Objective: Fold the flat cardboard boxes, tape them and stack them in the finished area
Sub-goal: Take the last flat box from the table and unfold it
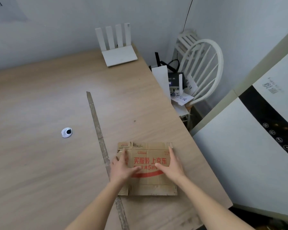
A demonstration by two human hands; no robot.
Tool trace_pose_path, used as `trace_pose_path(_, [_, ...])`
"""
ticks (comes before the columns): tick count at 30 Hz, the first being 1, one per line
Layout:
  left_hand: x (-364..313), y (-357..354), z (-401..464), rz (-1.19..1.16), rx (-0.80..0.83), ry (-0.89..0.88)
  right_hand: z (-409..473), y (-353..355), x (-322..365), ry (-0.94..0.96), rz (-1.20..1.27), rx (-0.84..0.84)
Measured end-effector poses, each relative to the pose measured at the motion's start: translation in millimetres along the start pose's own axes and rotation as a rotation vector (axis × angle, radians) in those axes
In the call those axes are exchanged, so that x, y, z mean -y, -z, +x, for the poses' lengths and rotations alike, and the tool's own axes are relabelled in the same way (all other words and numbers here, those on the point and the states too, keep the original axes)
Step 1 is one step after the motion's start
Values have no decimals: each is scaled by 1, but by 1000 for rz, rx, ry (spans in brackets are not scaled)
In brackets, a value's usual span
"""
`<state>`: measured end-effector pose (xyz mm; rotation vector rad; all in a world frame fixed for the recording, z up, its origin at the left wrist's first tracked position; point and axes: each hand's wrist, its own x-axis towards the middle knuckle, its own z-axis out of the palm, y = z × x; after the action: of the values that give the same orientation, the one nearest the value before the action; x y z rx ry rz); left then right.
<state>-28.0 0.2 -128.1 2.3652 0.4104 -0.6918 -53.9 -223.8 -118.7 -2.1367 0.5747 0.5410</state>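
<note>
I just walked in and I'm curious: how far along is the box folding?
Nothing looks finished: no folded or taped box shows anywhere. In hand: one cardboard box lies flat on the table, with the left hand and right hand resting on it, fingers straight. Left: folding it up, taping it and stacking it. No tape roll is in view.

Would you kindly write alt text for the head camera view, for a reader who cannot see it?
Both hands, left hand and right hand, rest with straight fingers on a flat cardboard box printed in red, lying on a wooden table. A white router stands at the table's far edge.
</note>
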Motion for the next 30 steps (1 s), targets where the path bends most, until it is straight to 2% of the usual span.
trace_pose_path(4, [9, 11, 0, -233, -5, 25, -7, 3, 12, 72, 36, 8])
trace_pose_path(10, [34, 49, -29, -524, 76, -109, -42, 6, 43, 147, 55, 19])
trace_pose_path(18, [103, 126, -124, -352, -184, -319, -126, -24, 89, 340, -125, 64])
trace_pose_path(22, [152, 164, -187, -283, -282, -386, -183, -55, 111, 451, -138, 73])
trace_pose_path(27, [216, 184, -242, -276, -378, -379, -241, -103, 119, 539, -210, 40])
trace_pose_path(30, [256, 179, -259, -224, -371, -337, -265, -137, 115, 567, -251, 33])
